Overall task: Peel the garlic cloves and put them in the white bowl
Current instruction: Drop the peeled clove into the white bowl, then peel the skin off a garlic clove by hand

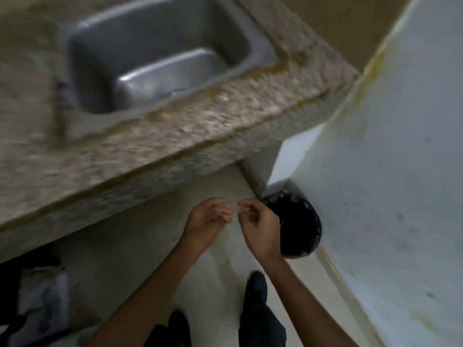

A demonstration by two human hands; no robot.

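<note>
Mostly blurred: left hand (206,219), right hand (258,227), half-hidden bin (299,221).

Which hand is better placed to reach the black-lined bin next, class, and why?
The right hand, probably. It hangs just beside the bin, overlapping its near rim in the view, while the left hand sits farther off, toward the counter. Blur hides whether the right hand pinches anything.

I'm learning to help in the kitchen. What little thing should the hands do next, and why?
Probably shift both hands right, over the bin. The left hand and right hand hover above the floor beside it, so anything dropped would miss. Blur hides whether they hold anything.
</note>
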